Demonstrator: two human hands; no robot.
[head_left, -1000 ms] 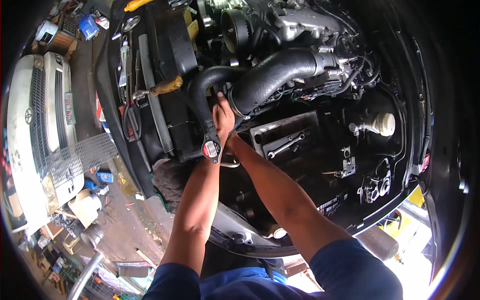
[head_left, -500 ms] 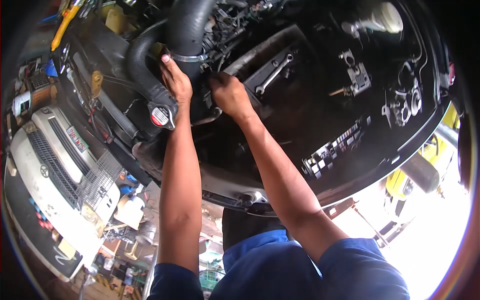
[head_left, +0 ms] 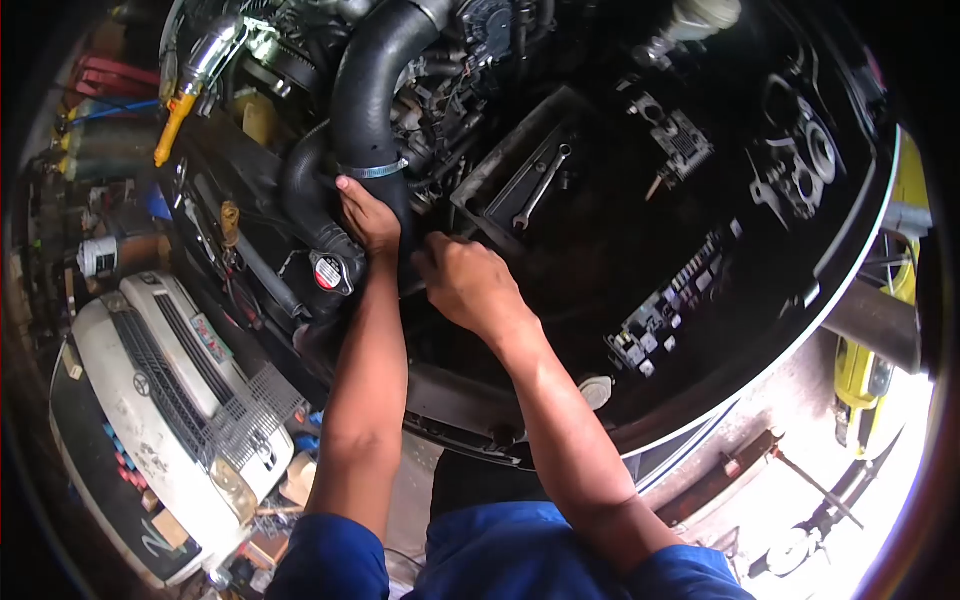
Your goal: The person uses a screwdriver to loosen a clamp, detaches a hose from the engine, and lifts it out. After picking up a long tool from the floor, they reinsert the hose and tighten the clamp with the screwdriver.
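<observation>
A large black hose (head_left: 365,100) curves down through the engine bay, with a metal clamp (head_left: 372,171) around it. My left hand (head_left: 370,222) lies against the hose's left side just below the clamp, thumb extended upward; its other fingers are hidden behind the hose. To the right of the hose, my right hand (head_left: 468,280) has its fingers curled, fingertips close to the hose's lower part; what they hold, if anything, is hidden. Left of my left wrist sits a radiator cap (head_left: 330,272) with a red and white label.
A wrench (head_left: 542,187) lies in a dark tray (head_left: 480,197) right of the hose. Metal parts (head_left: 683,146) and a fuse block (head_left: 665,300) are farther right. A yellow-handled tool (head_left: 175,125) is at upper left. A white car front piece (head_left: 165,400) stands at lower left.
The view has shifted, showing more of the upper left. My right hand has moved down along the hose, its back now more visible. My left hand stays against the hose below the clamp.
</observation>
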